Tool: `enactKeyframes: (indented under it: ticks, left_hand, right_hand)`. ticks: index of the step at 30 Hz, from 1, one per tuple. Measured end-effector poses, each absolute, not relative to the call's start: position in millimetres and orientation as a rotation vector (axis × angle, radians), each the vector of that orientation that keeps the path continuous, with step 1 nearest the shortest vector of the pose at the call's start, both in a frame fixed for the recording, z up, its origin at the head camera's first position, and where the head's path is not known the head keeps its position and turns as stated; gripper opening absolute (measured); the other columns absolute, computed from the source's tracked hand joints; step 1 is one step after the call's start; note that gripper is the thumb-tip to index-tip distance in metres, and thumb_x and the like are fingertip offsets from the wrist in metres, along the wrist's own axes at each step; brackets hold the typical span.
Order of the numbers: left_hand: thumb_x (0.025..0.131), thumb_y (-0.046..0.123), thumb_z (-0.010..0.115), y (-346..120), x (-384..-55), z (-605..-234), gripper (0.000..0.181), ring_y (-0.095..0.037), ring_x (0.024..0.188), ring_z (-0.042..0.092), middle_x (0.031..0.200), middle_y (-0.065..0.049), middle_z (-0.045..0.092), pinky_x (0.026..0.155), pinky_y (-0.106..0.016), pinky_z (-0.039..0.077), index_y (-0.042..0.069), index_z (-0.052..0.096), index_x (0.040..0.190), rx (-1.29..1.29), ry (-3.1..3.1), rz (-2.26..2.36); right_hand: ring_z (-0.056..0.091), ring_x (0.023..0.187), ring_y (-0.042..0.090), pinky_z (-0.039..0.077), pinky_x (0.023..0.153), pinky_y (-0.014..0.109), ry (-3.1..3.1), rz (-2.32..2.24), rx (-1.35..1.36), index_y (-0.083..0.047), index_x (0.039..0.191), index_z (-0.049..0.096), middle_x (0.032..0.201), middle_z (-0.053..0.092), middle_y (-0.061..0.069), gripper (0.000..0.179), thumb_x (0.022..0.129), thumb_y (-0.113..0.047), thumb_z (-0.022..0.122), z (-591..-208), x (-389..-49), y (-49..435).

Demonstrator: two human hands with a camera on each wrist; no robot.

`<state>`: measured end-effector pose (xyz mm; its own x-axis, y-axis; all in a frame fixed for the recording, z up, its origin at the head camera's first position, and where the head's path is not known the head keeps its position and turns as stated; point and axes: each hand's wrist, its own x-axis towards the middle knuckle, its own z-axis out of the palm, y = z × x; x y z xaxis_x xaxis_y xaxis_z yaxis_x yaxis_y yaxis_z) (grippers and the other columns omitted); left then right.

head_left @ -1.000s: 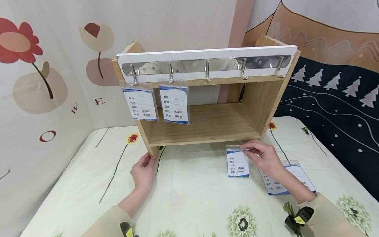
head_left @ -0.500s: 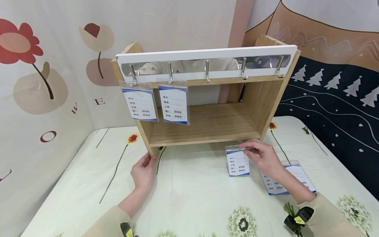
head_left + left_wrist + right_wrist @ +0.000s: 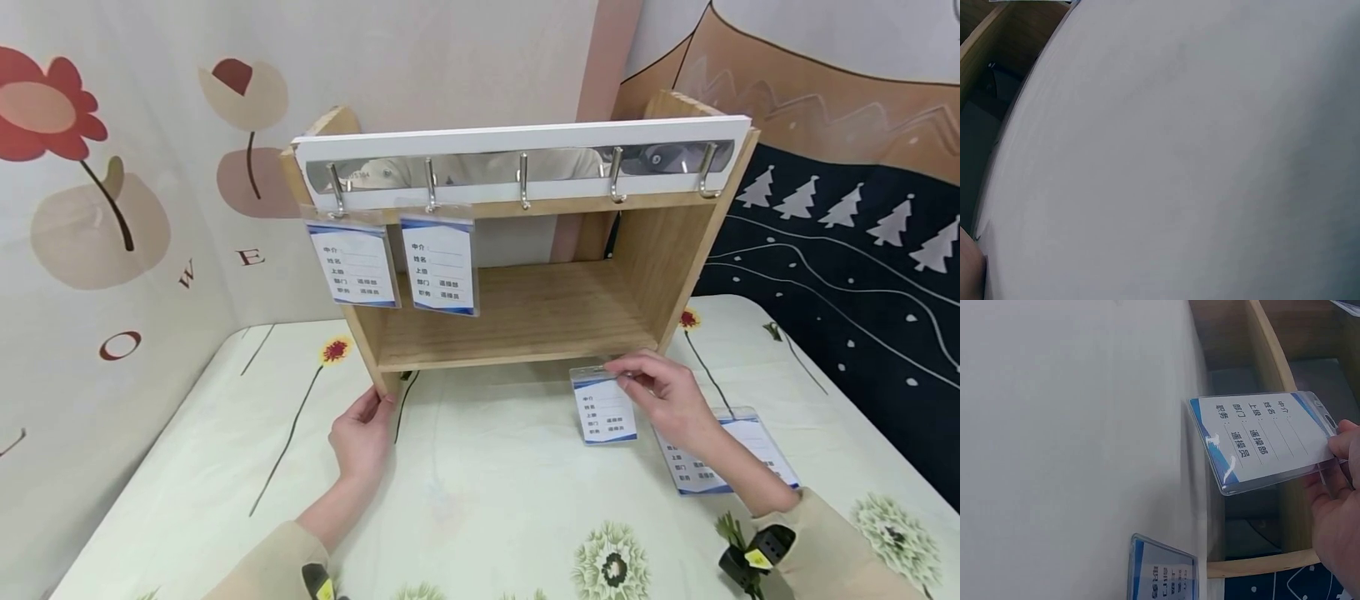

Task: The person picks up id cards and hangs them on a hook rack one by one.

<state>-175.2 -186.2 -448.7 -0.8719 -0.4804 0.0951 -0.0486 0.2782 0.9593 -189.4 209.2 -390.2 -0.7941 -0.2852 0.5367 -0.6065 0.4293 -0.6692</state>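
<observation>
My right hand (image 3: 666, 398) pinches a clear-sleeved ID badge (image 3: 603, 408) by its top right corner, in front of the wooden shelf's lower board. In the right wrist view the thumb lies over the slotted top end of this badge (image 3: 1260, 439). My left hand (image 3: 362, 442) grips the foot of the shelf's left side panel (image 3: 375, 367); the left wrist view shows only a sliver of that hand. Two more badges, a left one (image 3: 354, 262) and a right one (image 3: 440, 265), hang from the two leftmost hooks of the white hook rail (image 3: 480, 196).
The wooden shelf (image 3: 517, 312) stands on a flower-patterned cloth (image 3: 465, 500). Three hooks to the right, including the middle hook (image 3: 523, 179), carry nothing. Further badges (image 3: 693, 475) lie on the cloth under my right forearm. Printed curtains (image 3: 480, 67) close off the back and sides.
The badge in my right hand has tilted, its lower edge swinging slightly right and up. My left hand and the hanging badges look unchanged.
</observation>
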Motion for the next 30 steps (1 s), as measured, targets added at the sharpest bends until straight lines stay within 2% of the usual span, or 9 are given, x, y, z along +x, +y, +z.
enactKeyframes:
  ticks: [10, 20, 26, 30]
  left_hand:
    - [0.101, 0.013, 0.063, -186, -175, -449, 0.038, -0.031, 0.117, 0.067, 0.127, -0.02, 0.068, 0.074, -0.003, 0.047, -0.003, 0.063, 0.136, 0.481, -2.194, -1.612]
    - [0.101, 0.014, 0.063, -186, -175, -448, 0.039, -0.031, 0.117, 0.067, 0.127, -0.02, 0.068, 0.074, -0.003, 0.048, -0.002, 0.063, 0.137, 0.49, -2.202, -1.604]
    - [0.101, 0.014, 0.063, -186, -175, -448, 0.039, -0.031, 0.117, 0.067, 0.128, -0.02, 0.067, 0.075, -0.004, 0.049, -0.002, 0.063, 0.137, 0.488, -2.202, -1.61]
    - [0.101, 0.013, 0.063, -185, -175, -448, 0.039, -0.032, 0.117, 0.067, 0.127, -0.021, 0.067, 0.074, -0.003, 0.048, -0.003, 0.063, 0.137, 0.485, -2.195, -1.614]
  right_hand:
    - [0.06, 0.087, 0.007, 0.051, 0.072, 0.014, -2.34, 1.294, 0.775, -0.002, 0.112, 0.075, 0.105, 0.071, 0.007, 0.031, 0.09, 0.018, 0.064, -386, -188, 207]
    - [0.062, 0.091, 0.009, 0.052, 0.075, 0.013, -2.2, 1.335, 0.87, 0.001, 0.111, 0.073, 0.105, 0.071, 0.01, 0.036, 0.087, 0.025, 0.063, -371, -187, 200]
    - [0.064, 0.094, 0.013, 0.054, 0.081, 0.013, -2.211, 1.304, 0.865, -0.001, 0.112, 0.074, 0.107, 0.071, 0.007, 0.034, 0.089, 0.021, 0.064, -356, -187, 192]
    - [0.064, 0.093, 0.017, 0.054, 0.079, 0.014, -2.219, 1.325, 0.836, -0.002, 0.114, 0.075, 0.108, 0.072, 0.005, 0.033, 0.09, 0.018, 0.066, -349, -188, 187]
